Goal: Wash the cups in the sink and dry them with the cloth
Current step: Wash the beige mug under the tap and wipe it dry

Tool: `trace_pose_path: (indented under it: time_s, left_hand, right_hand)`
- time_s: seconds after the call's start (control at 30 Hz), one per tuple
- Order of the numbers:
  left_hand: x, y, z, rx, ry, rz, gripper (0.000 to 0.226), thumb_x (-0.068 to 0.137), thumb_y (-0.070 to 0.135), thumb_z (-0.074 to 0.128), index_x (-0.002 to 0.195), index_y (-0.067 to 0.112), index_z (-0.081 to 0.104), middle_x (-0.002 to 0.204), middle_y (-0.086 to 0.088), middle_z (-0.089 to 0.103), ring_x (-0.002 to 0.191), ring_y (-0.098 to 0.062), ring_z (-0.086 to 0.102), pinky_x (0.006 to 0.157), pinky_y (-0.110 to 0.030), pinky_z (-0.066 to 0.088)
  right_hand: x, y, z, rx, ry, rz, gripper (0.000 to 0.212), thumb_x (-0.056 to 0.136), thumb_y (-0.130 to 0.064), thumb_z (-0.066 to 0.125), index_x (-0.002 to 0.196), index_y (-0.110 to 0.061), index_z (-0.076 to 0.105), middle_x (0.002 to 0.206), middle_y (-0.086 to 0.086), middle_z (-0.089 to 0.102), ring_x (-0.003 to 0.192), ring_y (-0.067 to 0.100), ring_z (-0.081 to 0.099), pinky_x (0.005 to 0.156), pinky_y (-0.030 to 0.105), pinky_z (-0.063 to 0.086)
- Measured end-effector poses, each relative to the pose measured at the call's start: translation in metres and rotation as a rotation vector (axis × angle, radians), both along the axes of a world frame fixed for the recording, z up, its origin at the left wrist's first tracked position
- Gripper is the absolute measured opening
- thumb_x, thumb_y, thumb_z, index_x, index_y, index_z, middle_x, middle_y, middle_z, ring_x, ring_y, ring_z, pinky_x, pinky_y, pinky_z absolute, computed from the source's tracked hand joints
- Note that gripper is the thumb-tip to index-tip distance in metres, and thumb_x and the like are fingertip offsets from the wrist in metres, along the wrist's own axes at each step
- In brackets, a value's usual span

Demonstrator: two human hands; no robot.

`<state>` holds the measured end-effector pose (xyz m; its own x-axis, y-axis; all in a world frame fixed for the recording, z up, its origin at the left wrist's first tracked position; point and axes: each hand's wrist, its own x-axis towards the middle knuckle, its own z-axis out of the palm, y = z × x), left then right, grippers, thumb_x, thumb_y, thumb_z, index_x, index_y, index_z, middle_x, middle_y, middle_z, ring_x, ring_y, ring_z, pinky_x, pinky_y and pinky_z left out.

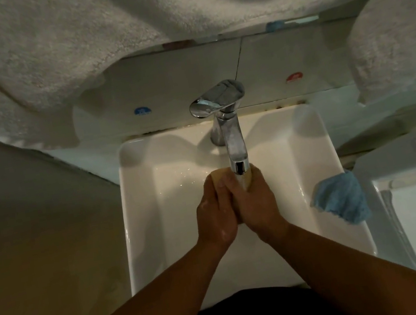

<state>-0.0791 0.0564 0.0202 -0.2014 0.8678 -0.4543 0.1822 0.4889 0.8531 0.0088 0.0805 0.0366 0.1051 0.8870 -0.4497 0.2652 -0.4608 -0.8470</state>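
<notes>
**Cup held under the tap, cloth waiting to the right**

The cup (245, 180), pale tan, sits between both sets of fingers directly below the tap (236, 152) spout, over the sink (151, 222) basin; only its far end shows past the knuckles, so its long axis seems to run away from the person, though its mouth is hidden; the left hand (216, 217) wraps it from the left with fingers (219, 183) curled round the body, the right hand (258, 204) grips it from the right, fingers likewise curled and pressed close; the hands touch each other. Water appears to run onto the cup. Washing looks under way, drying not yet begun. The blue cloth (341, 197) lies on the sink's right rim, well right of the fingers and nearer the right hand, which would reach it more easily.
</notes>
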Motion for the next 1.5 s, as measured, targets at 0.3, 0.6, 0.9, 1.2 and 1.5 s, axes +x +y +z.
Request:
trace_pose_path:
  time_s: [0.3,0.6,0.9,1.2,1.5]
  left_hand:
    - [-0.018,0.007,-0.007,-0.192,-0.186,0.126,0.054,0.095,0.058,0.054,0.142,0.031,0.048,0.136,0.003,0.052,0.116,-0.019,0.060,0.098,-0.045,0.055]
    - [-0.001,0.001,-0.003,0.000,0.029,0.200,0.036,0.094,0.045,0.064,0.119,0.020,0.055,0.104,0.012,0.064,0.084,0.010,0.065,0.064,-0.008,0.050]
    - [-0.003,0.006,-0.007,-0.162,-0.419,0.190,0.052,0.083,0.061,0.070,0.125,0.031,0.064,0.116,-0.001,0.073,0.107,-0.020,0.070,0.095,-0.053,0.057]
    - [0.010,-0.005,0.005,0.041,-0.029,0.010,0.063,0.082,0.084,0.042,0.138,0.053,0.046,0.119,0.023,0.064,0.106,0.006,0.062,0.084,-0.013,0.050]
    - [-0.014,0.015,-0.001,-0.145,-0.068,-0.147,0.060,0.066,0.079,0.056,0.110,0.041,0.070,0.103,0.011,0.074,0.095,-0.010,0.071,0.089,-0.042,0.059]
  right_hand:
    - [0.022,0.006,-0.011,-0.283,0.486,-0.133,0.045,0.091,-0.060,0.050,0.118,-0.029,0.068,0.114,0.005,0.074,0.105,0.026,0.070,0.091,0.051,0.057]
    - [0.010,0.011,0.000,-0.093,-0.048,0.058,0.048,0.078,-0.071,0.052,0.111,-0.037,0.049,0.110,-0.005,0.064,0.096,0.015,0.063,0.092,0.043,0.053]
    - [0.011,0.006,-0.005,-0.097,0.046,-0.020,0.050,0.094,-0.068,0.029,0.101,-0.032,0.063,0.101,-0.001,0.068,0.095,0.020,0.067,0.090,0.046,0.056]
    - [0.001,0.014,-0.010,-0.258,0.114,-0.138,0.041,0.092,-0.067,0.045,0.106,-0.035,0.067,0.102,-0.004,0.074,0.096,0.021,0.071,0.091,0.051,0.057]
    - [0.020,0.010,-0.012,-0.089,-0.038,-0.050,0.033,0.084,-0.050,0.055,0.104,-0.027,0.068,0.099,-0.004,0.071,0.095,0.019,0.067,0.092,0.050,0.056]
